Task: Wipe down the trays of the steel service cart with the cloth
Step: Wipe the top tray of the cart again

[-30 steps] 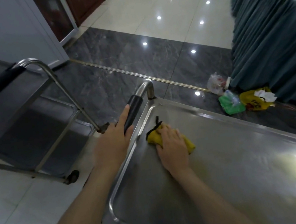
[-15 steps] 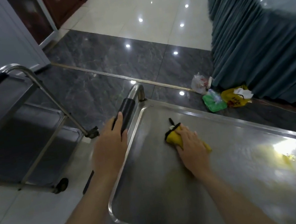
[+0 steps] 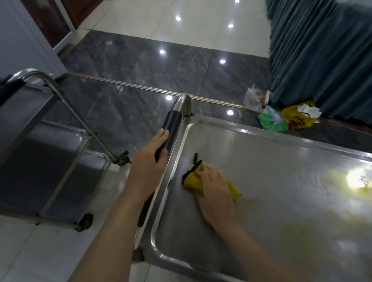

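Cloth (image 3: 210, 184), yellow and black-edged, bunched under flat right hand (image 3: 214, 189); left hand (image 3: 149, 163) grips handle (image 3: 169, 131).

Yellow cloth (image 3: 234, 190), bunched, lying flat on shiny steel top tray (image 3: 310, 206).

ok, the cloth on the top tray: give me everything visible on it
The yellow cloth looks soft, with a black edge or tag at its far end; it is bunched, not spread flat. It lies on the steel top tray near the handle-side rim. The right hand presses on it, covering its middle, so only both ends show. Nothing else touches it.
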